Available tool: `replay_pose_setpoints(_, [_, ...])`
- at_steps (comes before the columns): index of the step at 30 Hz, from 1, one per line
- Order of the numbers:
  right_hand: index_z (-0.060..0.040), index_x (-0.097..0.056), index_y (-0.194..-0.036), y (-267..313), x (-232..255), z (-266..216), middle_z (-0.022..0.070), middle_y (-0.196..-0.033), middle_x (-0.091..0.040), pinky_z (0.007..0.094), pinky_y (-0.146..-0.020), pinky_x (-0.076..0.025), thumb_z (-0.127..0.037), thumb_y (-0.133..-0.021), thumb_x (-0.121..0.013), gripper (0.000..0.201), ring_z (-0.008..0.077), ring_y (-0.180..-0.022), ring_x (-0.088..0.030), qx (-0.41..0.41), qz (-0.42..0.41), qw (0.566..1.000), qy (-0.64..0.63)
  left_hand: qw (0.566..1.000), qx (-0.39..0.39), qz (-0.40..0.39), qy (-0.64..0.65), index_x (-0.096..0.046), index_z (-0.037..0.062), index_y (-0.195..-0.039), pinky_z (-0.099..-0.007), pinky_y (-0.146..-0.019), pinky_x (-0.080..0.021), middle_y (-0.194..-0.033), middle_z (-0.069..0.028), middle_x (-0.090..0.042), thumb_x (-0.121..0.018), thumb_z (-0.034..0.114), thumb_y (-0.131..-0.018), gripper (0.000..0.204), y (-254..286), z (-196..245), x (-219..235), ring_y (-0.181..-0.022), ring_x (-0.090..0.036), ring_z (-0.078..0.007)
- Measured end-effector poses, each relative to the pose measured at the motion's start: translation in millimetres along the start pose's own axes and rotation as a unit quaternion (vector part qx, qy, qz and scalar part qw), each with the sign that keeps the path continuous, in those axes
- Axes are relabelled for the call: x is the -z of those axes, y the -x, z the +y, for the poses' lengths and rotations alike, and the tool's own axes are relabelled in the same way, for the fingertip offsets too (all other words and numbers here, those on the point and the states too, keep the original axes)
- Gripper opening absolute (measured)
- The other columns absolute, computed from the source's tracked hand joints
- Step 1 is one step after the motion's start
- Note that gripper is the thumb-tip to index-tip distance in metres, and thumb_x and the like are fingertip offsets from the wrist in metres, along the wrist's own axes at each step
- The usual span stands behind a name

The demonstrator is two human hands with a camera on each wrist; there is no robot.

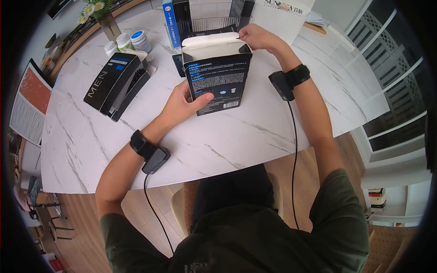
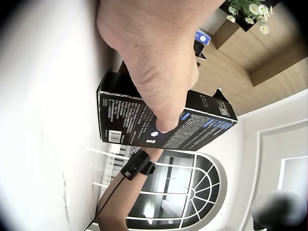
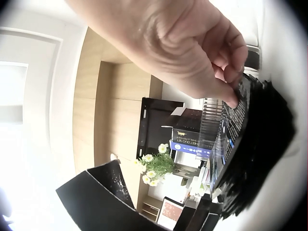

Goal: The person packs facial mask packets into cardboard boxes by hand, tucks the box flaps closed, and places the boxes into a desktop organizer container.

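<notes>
A tall black box [image 1: 218,77] with small white and blue print stands with its top open, white flaps showing. My left hand [image 1: 182,105] grips its lower left side, thumb across the printed face; in the left wrist view the same hand [image 2: 159,72] covers part of the box [image 2: 192,127]. Behind the open top, my right hand [image 1: 263,38] pinches the right end of a dark printed packet [image 1: 218,31]. In the right wrist view, thumb and fingers of that hand [image 3: 192,53] hold the packet's edge [image 3: 238,113]; its dark side looks ragged.
To the left lies an opened black MEN box [image 1: 111,82], with several small bottles [image 1: 140,42] and a flower vase [image 1: 109,27] behind. A clear rack [image 1: 200,25] with boxes stands at the back, a white printed bag [image 1: 277,22] beside it. Cables hang from both wrists.
</notes>
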State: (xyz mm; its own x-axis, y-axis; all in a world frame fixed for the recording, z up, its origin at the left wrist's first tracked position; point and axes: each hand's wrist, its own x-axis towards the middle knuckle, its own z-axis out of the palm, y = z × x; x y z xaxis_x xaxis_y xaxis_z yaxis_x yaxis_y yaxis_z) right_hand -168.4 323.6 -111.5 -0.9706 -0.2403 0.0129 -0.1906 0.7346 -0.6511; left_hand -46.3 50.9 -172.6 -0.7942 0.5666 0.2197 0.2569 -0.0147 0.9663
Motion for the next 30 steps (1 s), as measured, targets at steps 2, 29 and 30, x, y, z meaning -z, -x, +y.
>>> replay_pose_setpoints(2, [-0.0103, -0.044, -0.062, 4.9, 3.0, -4.8, -0.0006, -0.059, -0.044, 0.0225, -0.048, -0.04, -0.021, -0.078, -0.069, 0.032, 0.0081, -0.053, -0.044, 0.003, 0.006, 1.0, -0.029, 1.0, 0.0, 0.001, 0.001, -0.051, -0.0019, -0.115, -0.027, -0.088, -0.044, -0.107, -0.0083, -0.061, -0.067, 0.017, -0.083, 0.04, -0.1, 0.3, -0.4, -0.098, -0.056, -0.0126])
replay_pose_setpoints(29, [0.0007, -0.054, -0.101, 94.5, 72.4, -102.5, -0.0012, -0.073, -0.059, 0.013, -0.051, -0.039, -0.011, -0.09, -0.056, 0.016, 0.0008, -0.059, -0.052, 0.384, 0.493, 0.748, -0.222, 1.0, -0.004, -0.008, -0.009, -0.05, -0.0001, -0.116, -0.0262, -0.086, -0.045, -0.105, -0.0072, -0.061, -0.067, 0.019, -0.083, 0.041, -0.2, -2.1, 1.2, -0.095, -0.056, -0.0115])
replay_pose_setpoints(30, [-0.0029, -0.054, -0.093, 88.0, 76.4, -87.8, -0.0009, -0.074, -0.057, 0.0174, -0.056, -0.042, -0.013, -0.088, -0.059, 0.012, 0.0036, -0.064, -0.053, 0.398, 0.502, 0.732, -0.23, 1.0, -0.005, -0.009, -0.008, -0.05, 0.0001, -0.116, -0.0262, -0.085, -0.045, -0.105, -0.0071, -0.061, -0.067, 0.019, -0.083, 0.041, -0.1, -2.8, 1.2, -0.095, -0.056, -0.0115])
